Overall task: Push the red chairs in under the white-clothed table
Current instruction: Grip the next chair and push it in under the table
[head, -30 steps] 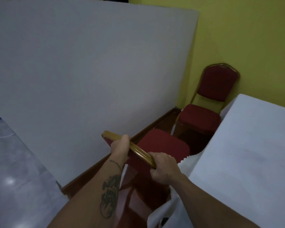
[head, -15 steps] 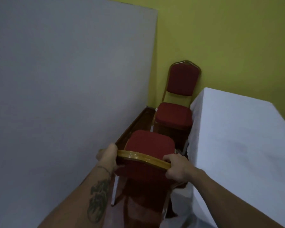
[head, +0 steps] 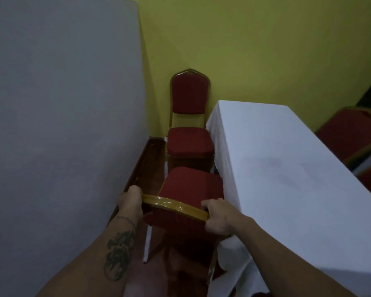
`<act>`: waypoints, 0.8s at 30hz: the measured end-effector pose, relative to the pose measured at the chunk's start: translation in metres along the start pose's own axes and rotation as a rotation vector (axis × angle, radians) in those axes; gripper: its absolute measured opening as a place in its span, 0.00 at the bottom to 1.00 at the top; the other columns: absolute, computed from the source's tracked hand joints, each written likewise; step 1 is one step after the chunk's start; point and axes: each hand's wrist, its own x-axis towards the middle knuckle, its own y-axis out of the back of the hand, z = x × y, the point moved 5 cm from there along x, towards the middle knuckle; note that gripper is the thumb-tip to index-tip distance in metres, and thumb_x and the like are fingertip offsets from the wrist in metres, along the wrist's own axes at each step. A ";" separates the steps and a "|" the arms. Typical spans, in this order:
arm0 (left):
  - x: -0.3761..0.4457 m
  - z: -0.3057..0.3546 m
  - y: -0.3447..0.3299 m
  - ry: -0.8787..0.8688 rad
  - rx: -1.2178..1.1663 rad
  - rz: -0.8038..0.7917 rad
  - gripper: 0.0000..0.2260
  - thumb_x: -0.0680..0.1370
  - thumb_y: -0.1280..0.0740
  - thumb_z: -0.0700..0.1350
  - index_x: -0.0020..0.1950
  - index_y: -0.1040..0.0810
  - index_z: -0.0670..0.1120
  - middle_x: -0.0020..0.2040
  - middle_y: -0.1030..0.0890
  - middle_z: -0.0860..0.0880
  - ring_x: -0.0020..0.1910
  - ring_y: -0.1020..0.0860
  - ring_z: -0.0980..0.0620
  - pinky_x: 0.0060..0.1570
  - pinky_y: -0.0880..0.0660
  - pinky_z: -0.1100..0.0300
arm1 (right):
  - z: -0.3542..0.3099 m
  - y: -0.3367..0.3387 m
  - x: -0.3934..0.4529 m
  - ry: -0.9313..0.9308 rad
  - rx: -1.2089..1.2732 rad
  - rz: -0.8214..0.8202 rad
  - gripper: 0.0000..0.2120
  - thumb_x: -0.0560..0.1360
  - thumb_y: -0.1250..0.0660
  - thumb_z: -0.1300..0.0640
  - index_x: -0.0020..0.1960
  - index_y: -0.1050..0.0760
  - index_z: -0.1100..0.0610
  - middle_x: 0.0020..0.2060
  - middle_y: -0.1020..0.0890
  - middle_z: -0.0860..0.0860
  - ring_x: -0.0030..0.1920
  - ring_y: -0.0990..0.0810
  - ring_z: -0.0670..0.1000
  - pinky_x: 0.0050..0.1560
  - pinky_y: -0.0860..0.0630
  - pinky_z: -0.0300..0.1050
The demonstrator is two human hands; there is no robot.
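A red chair [head: 191, 185] with a gold frame stands just in front of me, beside the left side of the white-clothed table [head: 287, 179]. My left hand [head: 130, 202] grips the left end of its gold backrest top. My right hand [head: 217, 217] grips the right end. The seat's right edge touches the hanging tablecloth. A second red chair [head: 189, 142] stands further ahead in the corner, beside the table's far left corner, its back toward the yellow wall.
A large grey panel [head: 62, 125] runs close along the left, leaving a narrow strip of dark wooden floor [head: 150, 166]. A yellow wall [head: 244, 50] closes the far end. Another red chair [head: 349, 136] shows beyond the table on the right.
The view has swung to the right, so the table top and a chair beyond it now show. The held chair has turned and stands more squarely in front of me; both hands keep their grip.
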 end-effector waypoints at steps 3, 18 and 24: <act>-0.009 0.011 -0.006 0.017 0.047 0.021 0.27 0.62 0.40 0.43 0.60 0.22 0.40 0.53 0.19 0.39 0.49 0.18 0.35 0.49 0.19 0.34 | 0.006 -0.002 -0.008 -0.075 0.062 0.087 0.09 0.67 0.32 0.59 0.38 0.31 0.48 0.36 0.23 0.49 0.39 0.22 0.54 0.32 0.33 0.44; 0.047 0.062 0.002 0.019 0.191 -0.121 0.33 0.65 0.41 0.47 0.71 0.28 0.42 0.63 0.23 0.41 0.56 0.22 0.35 0.49 0.19 0.35 | -0.059 -0.032 0.014 -0.465 0.201 0.311 0.07 0.69 0.35 0.60 0.45 0.25 0.51 0.44 0.22 0.52 0.48 0.20 0.57 0.43 0.28 0.45; 0.043 0.091 0.024 0.028 0.271 -0.201 0.28 0.73 0.41 0.45 0.74 0.30 0.39 0.65 0.24 0.44 0.61 0.23 0.38 0.54 0.19 0.44 | -0.108 -0.061 0.010 -0.546 0.223 0.342 0.11 0.68 0.32 0.57 0.50 0.23 0.53 0.44 0.22 0.51 0.46 0.20 0.57 0.41 0.27 0.46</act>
